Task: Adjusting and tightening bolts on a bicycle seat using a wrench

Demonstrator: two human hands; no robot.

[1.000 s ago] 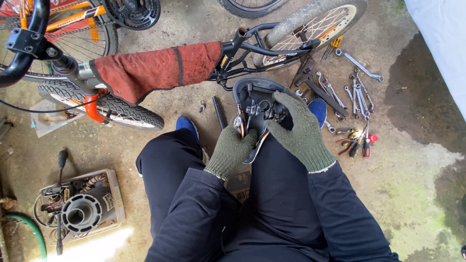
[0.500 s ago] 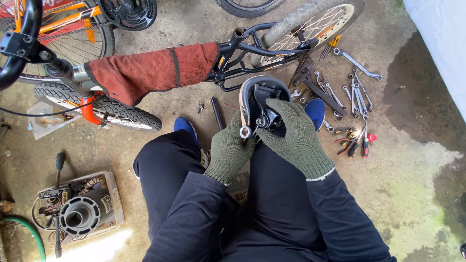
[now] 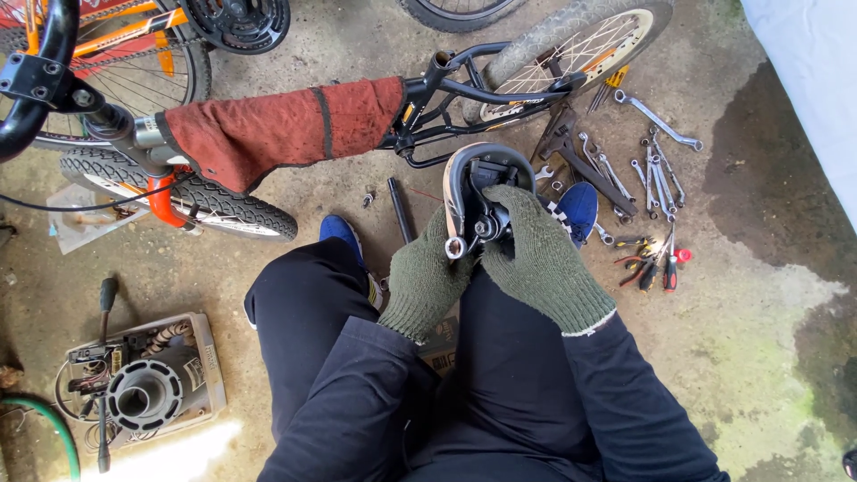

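Both gloved hands' fingers closed round upturned bicycle saddle.

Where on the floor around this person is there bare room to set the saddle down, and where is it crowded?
Bare concrete lies right of the right knee, below the screwdrivers, towards the mossy patch. Another patch lies between the left knee, the front tyre and the tray of parts. Crowded: ahead of the bicycle saddle, where spanners and the bike frame sit close together.
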